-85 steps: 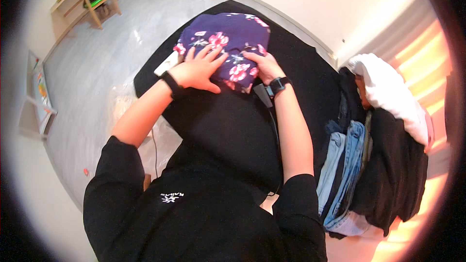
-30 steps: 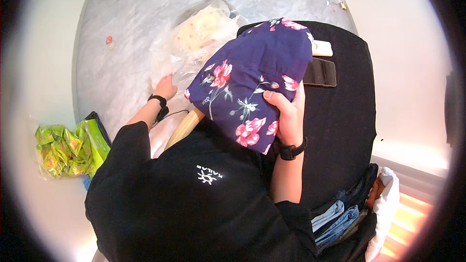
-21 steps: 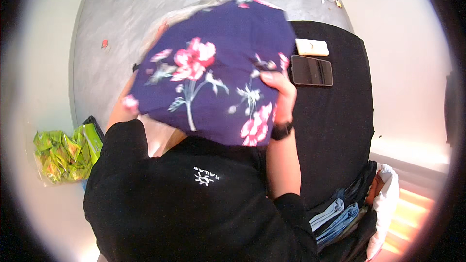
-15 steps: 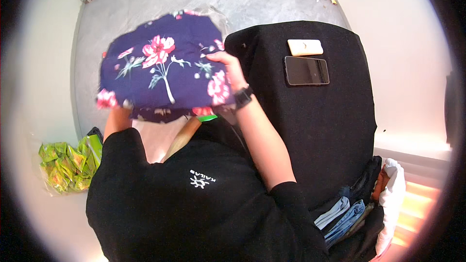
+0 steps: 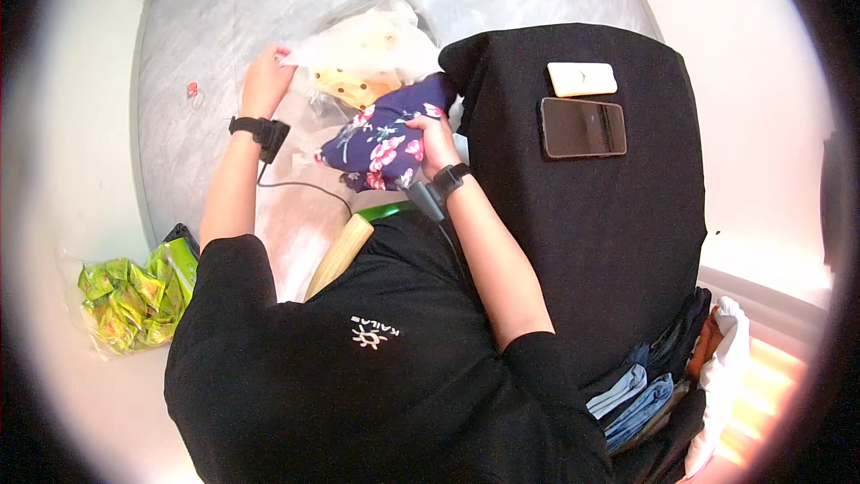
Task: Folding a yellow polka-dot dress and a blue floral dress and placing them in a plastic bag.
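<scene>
My left hand (image 5: pixel 267 82), raised at the far left, pinches the edge of a clear plastic bag (image 5: pixel 383 43). Pale and yellow cloth with brown dots (image 5: pixel 351 88) shows at the bag, seemingly inside it. My right hand (image 5: pixel 435 142) grips a folded navy cloth with pink flowers (image 5: pixel 387 136), thumb on top and the other fingers hidden beneath. This floral bundle is tilted beside the bag's near right side, overlapping the dotted cloth. Whether its far end is inside the bag, I cannot tell.
At my right, a black-covered surface (image 5: pixel 573 242) carries a dark phone (image 5: pixel 584 128) and a white rectangular object (image 5: pixel 582 79). Folded jeans (image 5: pixel 638 412) and other clothes lie near right. A bag of green packets (image 5: pixel 134 305) sits at left. Cables trail from black wrist straps (image 5: pixel 262 133).
The floral cloth, spread between both hands before, is now bunched in my right hand, lower. My left hand has let go of it and moved up to the plastic bag's edge.
</scene>
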Available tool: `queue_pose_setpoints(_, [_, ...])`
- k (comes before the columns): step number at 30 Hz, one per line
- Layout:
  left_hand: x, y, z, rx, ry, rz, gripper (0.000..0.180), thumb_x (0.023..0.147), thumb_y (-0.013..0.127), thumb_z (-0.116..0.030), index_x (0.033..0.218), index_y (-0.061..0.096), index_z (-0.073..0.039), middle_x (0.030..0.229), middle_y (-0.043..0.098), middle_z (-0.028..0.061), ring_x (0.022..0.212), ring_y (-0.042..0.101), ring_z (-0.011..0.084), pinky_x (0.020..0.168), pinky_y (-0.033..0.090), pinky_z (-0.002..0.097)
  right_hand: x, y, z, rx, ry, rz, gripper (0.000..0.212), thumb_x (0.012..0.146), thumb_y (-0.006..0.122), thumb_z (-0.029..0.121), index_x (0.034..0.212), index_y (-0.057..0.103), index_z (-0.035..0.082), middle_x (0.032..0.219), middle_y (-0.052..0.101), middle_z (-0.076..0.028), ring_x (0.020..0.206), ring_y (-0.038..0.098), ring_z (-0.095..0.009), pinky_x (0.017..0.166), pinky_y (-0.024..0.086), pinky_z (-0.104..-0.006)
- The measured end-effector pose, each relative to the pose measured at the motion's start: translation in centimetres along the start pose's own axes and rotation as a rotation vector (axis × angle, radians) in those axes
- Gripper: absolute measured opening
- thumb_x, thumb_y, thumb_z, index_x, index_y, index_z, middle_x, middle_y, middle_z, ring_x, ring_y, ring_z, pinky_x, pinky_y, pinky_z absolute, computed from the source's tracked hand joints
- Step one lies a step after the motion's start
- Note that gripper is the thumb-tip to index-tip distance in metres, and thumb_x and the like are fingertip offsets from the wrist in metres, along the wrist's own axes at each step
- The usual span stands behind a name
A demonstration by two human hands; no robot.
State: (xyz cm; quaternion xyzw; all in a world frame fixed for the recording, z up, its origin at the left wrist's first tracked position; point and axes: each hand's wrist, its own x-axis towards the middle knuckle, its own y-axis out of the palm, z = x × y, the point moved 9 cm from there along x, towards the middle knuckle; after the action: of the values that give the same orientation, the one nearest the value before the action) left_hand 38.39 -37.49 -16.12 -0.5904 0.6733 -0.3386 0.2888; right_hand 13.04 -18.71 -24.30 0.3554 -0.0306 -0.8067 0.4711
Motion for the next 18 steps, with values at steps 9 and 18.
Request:
queue_pose_setpoints(9, [-2.9, -2.0, -11.9, -0.044, 0.254, 0.076, 0.026, 0.079, 0.063, -0.021, 0.101, 0.059, -0.006, 0.084, 0.065, 0.0198, 0.08, 0.063, 0.0342, 0.071, 0.048, 0.0396, 1.4, 4.4, -1.9, -0.11, 0.419, 0.306, 0.024, 0.078, 0.054, 0.011, 0.1, 0.058, 0.001, 0.087, 0.067, -0.011, 0.077, 0.066, -0.022, 0.078, 0.055, -0.035])
queue_pose_setpoints(18, [-5.1, -4.6, -12.2, -0.073, 0.175, 0.039, 0.021, 0.087, 0.056, -0.016, 0.106, 0.057, -0.007, 0.067, 0.06, 0.012, 0.059, 0.056, 0.0215, 0.059, 0.044, 0.033, 7.1, 10.3, 9.3, 0.136, -0.492, 0.223, 0.026, 0.078, 0.054, -0.003, 0.103, 0.059, 0.0, 0.096, 0.062, -0.009, 0.085, 0.059, -0.018, 0.076, 0.049, -0.0314])
